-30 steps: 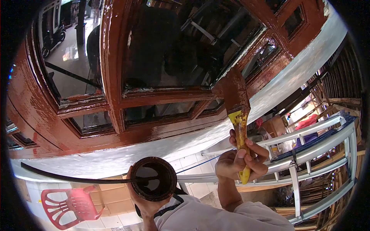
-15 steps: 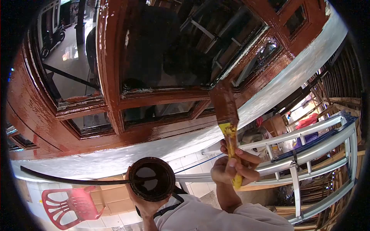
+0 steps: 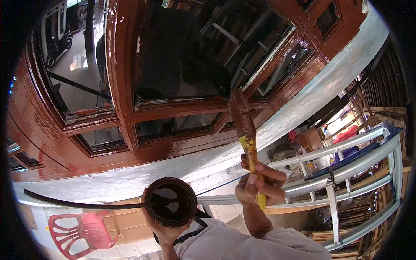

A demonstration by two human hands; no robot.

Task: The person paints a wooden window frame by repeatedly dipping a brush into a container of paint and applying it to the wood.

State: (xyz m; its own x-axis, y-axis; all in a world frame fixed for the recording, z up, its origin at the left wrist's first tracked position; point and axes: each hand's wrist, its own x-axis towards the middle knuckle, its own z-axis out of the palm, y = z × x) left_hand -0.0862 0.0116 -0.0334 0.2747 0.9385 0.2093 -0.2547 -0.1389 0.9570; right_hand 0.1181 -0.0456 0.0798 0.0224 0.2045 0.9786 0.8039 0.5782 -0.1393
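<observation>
My right hand [image 3: 261,183] grips the yellow handle of a paintbrush [image 3: 243,121], its bristles coated in brown paint. The brush points up, and its tip overlaps the corner of the reddish-brown window frame [image 3: 182,107] beside the large glass pane [image 3: 182,60]. In my left hand [image 3: 164,229] is a round paint can [image 3: 189,203], its open mouth facing up with dark paint inside. A long dark stick [image 3: 86,204] reaches into the can and sticks out to the left. Fresh paint shines on much of the frame.
A white wall [image 3: 173,177] runs beneath the frame. At lower left is a red plastic chair [image 3: 93,232] near flattened cardboard [image 3: 130,219]. A metal ladder [image 3: 333,203] lies to the right, with wood strips [image 3: 368,225] under it. The glass reflects a motorcycle.
My right hand and the paintbrush have shifted slightly left, and the brush now shows more of its narrow edge. My left hand and the can stay nearly in place.
</observation>
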